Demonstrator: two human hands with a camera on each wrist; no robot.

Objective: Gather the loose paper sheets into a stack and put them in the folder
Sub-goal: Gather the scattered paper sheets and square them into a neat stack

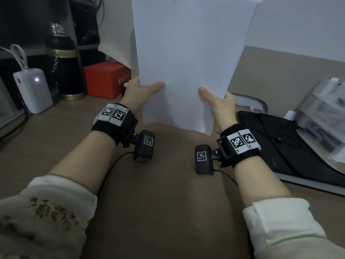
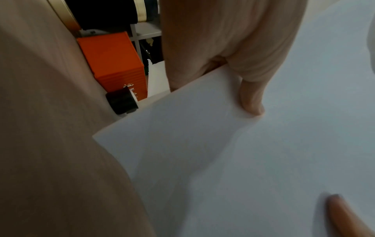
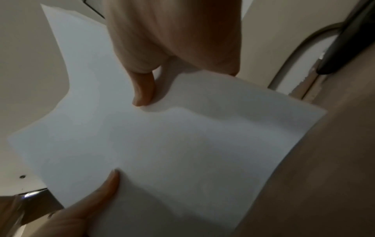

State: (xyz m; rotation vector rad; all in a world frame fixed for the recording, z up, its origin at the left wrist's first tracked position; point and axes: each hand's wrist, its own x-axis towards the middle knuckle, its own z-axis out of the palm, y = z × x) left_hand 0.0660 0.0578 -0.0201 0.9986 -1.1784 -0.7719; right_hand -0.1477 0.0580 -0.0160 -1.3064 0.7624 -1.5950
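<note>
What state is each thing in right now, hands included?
Paper stack: upright, lifted, bottom edge near the table.
Left hand: grip pinching the stack's left edge, thumb in front.
Right hand: grip pinching the stack's right edge, thumb in front.
Black folder: lying flat on the table at right, appears closed.
Power bank: standing, indicator lit, cable attached.
Red box: closed, resting on the table.

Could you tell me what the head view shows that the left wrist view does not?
Only the head view shows the black folder lying on the table to the right, the right hand whole, and the white power bank. Only the left wrist view shows the paper stack's lower left corner close up. Both show the left hand pinching the stack, and the orange box.
</note>
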